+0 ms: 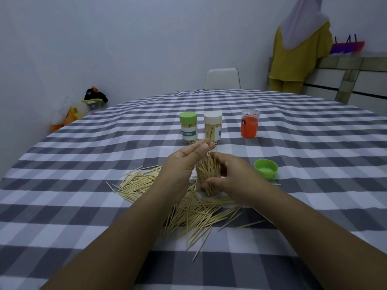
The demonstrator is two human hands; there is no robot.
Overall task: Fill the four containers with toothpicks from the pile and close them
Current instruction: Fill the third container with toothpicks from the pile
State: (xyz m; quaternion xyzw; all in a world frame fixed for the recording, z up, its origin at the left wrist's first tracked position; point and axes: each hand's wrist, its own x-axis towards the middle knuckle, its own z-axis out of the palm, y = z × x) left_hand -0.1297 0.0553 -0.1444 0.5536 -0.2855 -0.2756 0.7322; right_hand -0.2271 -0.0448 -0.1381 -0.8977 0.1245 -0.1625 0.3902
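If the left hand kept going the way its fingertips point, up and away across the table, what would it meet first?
Probably the white-capped clear toothpick jar, which stands just beyond the left hand and its pinched toothpicks. The green-capped jar sits slightly to the left of that line. Depth is hard to judge from this view.
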